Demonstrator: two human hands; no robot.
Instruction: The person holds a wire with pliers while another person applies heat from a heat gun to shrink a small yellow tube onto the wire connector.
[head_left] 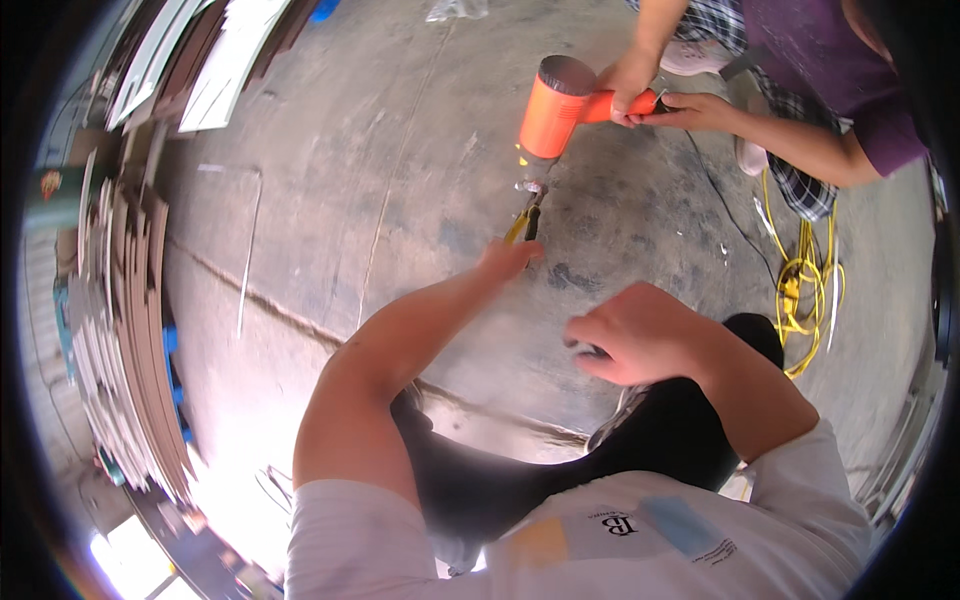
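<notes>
My left hand (508, 260) is closed around the handles of yellow-and-black pliers (533, 212), which point away from me. At their jaws is a small shiny piece (528, 186), too small to name. Right above it hangs the nozzle of an orange heat gun (552, 120). A co-worker grips its handle with one hand (628, 85), while the other hand (697, 112) is at the handle's end. Nearer to me, my right hand (640, 335) is curled by my knee, apart from the pliers. Something small and dark (597, 352) shows between its fingers; its kind is unclear.
The co-worker (820, 80) squats at the far right. A coiled yellow extension cord (800, 290) lies on the concrete floor (330, 190), with a dark cable (722, 205) running to it. Stacked boards (135, 320) line the left side. A thin bent rod (250, 245) lies before them.
</notes>
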